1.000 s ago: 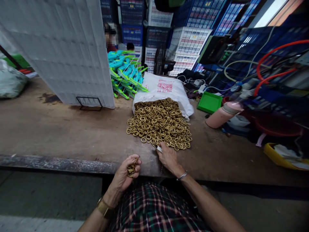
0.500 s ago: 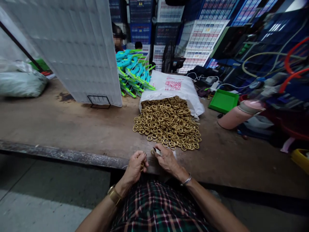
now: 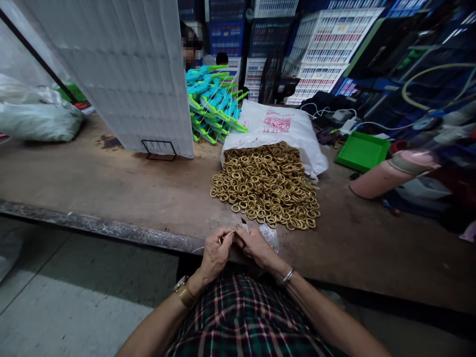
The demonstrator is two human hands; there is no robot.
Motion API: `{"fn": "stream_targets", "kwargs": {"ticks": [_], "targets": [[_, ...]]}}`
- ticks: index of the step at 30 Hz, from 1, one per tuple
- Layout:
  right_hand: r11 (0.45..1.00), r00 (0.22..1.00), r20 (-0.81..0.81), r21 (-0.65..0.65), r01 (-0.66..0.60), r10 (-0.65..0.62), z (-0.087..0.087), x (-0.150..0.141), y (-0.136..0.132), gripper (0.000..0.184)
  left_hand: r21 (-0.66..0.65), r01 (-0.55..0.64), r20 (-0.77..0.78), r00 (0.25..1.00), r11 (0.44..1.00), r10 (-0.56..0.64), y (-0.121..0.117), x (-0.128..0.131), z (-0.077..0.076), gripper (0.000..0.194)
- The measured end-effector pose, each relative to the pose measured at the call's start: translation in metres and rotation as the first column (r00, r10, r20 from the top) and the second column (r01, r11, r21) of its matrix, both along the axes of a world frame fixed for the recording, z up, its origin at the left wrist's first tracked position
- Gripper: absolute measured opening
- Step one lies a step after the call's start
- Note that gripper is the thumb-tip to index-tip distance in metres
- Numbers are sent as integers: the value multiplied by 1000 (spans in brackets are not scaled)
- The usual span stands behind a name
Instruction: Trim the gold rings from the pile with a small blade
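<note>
My left hand (image 3: 215,253) is closed on gold-coloured rings (image 3: 220,240), one of them pinched at the fingertips. Close beside it, my right hand (image 3: 258,246) grips a small knife (image 3: 244,224) with a dark pointed tip and a pale wrapped part. The fingers of both hands nearly meet at the table's front edge; whether they touch the same ring I cannot tell. Just beyond them lies a large heap of gold-coloured rings (image 3: 271,183), spilling from the mouth of a white sack (image 3: 253,116) with red print.
On the wooden table (image 3: 163,193) a tall white panel (image 3: 141,79) stands at left. Turquoise and green plastic pieces (image 3: 213,101) are piled behind it. A green tray (image 3: 362,152) and a pink bottle (image 3: 390,173) are at right. A person (image 3: 190,47) and stacked crates (image 3: 334,37) are behind.
My left hand has moved up and toward the right, bringing a ring against the right hand's fingers. The view has shifted slightly. The knife stays in my right hand.
</note>
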State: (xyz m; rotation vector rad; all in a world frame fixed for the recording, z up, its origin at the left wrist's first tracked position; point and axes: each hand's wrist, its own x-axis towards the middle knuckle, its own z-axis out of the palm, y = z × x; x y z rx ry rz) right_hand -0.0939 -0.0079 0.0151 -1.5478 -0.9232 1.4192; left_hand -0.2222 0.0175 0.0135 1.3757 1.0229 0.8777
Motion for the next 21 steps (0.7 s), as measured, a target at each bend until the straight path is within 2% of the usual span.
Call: {"fn": "stream_targets", "kwargs": {"ticks": [2, 5, 8, 12, 21], "targets": [[998, 990, -137, -66, 4, -13, -1, -1, -1, 38, 50, 6, -4, 1000, 999, -6, -1, 1, 0, 18], [997, 981, -180, -54, 59, -67, -1, 0, -1, 36, 2, 49, -1, 999, 999, -49, -1, 3, 3, 20], [996, 993, -73, 2, 94, -94, 0, 4, 1, 31, -161, 112, 27, 994, 981, -109, 0, 5, 8, 25], [988, 981, 171, 139, 68, -92, 1, 9, 4, 26, -355, 179, 71, 984, 917, -164, 0, 7, 12, 30], [976, 954, 298, 213, -36, -30, -1, 11, 5, 21, -432, 228, 208, 967, 872, -149, 0, 5, 4, 30]]}}
